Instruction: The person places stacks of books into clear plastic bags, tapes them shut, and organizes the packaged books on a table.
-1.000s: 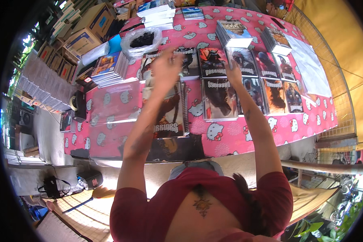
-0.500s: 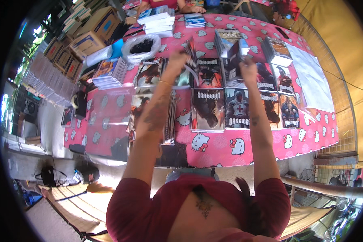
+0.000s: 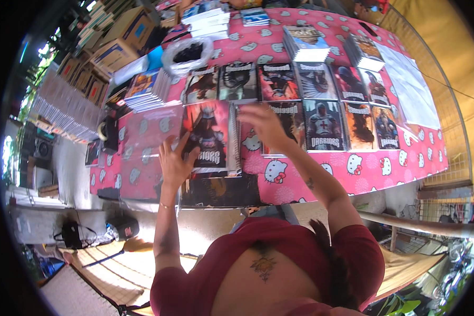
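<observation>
A stack of spiral-bound notebooks [image 3: 208, 131] with a red-and-dark armoured-figure cover lies at the near left of the table. My left hand [image 3: 178, 160] rests at its lower left edge, fingers spread, thumb over the cover. Just right of the stack hovers my right hand [image 3: 266, 125], fingers stretched out and a little blurred, holding nothing I can see. It partly covers a dark notebook [image 3: 292, 126]. Farther right in the near row are a knight-cover notebook [image 3: 323, 126] and smaller ones. The far row includes a grey-cover notebook [image 3: 238, 81] and a winged-figure notebook [image 3: 317, 81].
A clear plastic sheet [image 3: 147, 137] lies left of the stack. Beyond stand a plastic bag with black contents [image 3: 188, 53], a notebook pile [image 3: 146, 89] and a taller pile [image 3: 306, 45]. White sheets [image 3: 411, 89] cover the right side. Cardboard boxes [image 3: 124, 42] stand at far left.
Both hands have come back from the far row to the near-left stack. The raised notebooks are out of my hands, and a red-cover notebook now tops that stack.
</observation>
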A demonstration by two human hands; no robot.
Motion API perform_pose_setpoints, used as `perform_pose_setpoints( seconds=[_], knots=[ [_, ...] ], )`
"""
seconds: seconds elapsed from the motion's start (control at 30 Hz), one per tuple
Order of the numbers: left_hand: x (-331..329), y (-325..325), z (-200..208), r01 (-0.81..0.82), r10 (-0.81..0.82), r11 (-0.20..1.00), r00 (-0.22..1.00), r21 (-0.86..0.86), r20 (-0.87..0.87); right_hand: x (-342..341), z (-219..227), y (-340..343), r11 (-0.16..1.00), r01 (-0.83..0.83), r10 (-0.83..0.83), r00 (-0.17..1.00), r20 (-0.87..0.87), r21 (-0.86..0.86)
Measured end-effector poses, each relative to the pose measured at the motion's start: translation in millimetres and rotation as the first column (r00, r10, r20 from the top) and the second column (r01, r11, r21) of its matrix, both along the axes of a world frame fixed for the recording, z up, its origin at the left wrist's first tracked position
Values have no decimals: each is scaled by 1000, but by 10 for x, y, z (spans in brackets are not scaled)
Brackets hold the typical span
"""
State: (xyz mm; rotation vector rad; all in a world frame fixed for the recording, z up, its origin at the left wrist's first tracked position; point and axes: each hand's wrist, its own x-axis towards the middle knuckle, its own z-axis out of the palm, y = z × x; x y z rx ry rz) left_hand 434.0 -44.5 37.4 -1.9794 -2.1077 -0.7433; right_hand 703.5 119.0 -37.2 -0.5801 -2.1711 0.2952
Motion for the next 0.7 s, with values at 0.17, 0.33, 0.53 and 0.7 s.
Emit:
perform_pose_setpoints(
  seconds=[0.17, 0.33, 0.53, 0.7],
  knots=[
    [750, 454, 464, 21, -73, 938, 987, 346, 140, 1653, -399, 1163, 702, 707, -692, 705, 154, -79],
    [2620, 1593, 93, 432, -535, 845, 672, 316, 512, 2788, -696, 1874, 502, 863, -652, 420, 631, -55],
    [3553, 3110, -1251, 125, -28, 968, 915, -216, 402, 3451, -347, 2164, 462, 874, -764, 480, 432, -154],
    [3704, 3440, -1330, 79, 56, 928, 937, -365, 346, 4497, -1030, 2399, 372, 915, -775, 212, 595, 158]
  ],
)
